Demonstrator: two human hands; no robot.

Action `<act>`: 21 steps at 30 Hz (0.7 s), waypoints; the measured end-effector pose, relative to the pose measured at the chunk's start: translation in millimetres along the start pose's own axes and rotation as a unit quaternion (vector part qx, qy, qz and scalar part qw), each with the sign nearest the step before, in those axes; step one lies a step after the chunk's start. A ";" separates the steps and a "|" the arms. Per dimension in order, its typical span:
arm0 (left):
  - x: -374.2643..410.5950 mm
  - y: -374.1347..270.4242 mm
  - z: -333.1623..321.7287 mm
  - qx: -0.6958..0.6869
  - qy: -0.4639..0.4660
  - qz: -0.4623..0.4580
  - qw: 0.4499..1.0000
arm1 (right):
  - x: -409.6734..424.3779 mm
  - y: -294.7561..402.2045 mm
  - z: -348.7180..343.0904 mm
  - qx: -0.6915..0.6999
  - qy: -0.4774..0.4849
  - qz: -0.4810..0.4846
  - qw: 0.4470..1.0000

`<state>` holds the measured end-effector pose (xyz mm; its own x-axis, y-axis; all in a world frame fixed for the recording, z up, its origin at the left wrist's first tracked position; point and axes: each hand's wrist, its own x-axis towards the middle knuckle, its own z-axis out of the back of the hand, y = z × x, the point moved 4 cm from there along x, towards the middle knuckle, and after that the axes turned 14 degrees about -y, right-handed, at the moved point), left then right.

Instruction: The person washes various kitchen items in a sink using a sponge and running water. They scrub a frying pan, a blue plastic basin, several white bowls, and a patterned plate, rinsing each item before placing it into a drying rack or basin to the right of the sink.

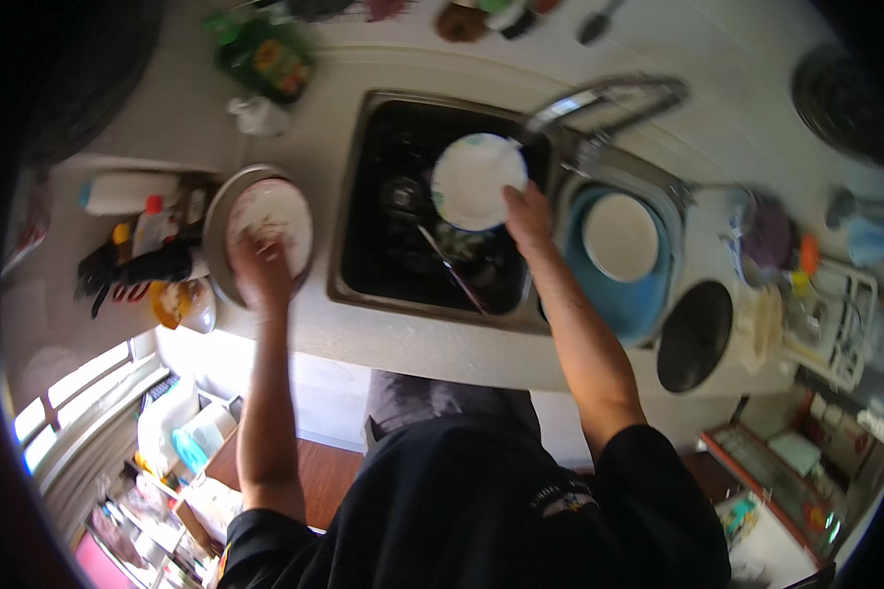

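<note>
My right hand [528, 219] grips the rim of a white dish [479, 182] with a coloured pattern on its edge, held over the dark sink basin [390, 258]. To the left, my left hand [265, 274] is at a white plate [289, 202] with a reddish patterned rim, its fingers by some food scraps [267, 228]. Blur hides whether those fingers hold anything. That plate rests in a round metal bowl [219, 247] on the counter. A long thin utensil [453, 272] slants across the basin below the dish.
A chrome faucet [597, 99] arches behind the sink. In the right basin, a blue tub [626, 313] contains a white bowl [620, 237]. A black round lid or pan [696, 335] lies farther right, near a white dish rack [851, 331]. A green bottle [265, 62] is at back left.
</note>
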<state>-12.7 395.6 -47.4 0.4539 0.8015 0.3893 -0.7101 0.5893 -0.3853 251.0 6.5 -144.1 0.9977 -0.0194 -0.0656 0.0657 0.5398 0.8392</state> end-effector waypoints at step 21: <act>54.6 59.2 -23.3 0.297 0.258 0.001 0.919 | -27.8 -73.2 271.8 0.209 -0.226 -0.262 0.915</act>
<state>-17.4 476.6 -68.3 0.5379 0.8347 -0.1185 -0.8105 0.5506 0.1998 223.7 -261.2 -57.0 0.7274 -0.5799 -0.3667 0.4439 -0.0098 0.8960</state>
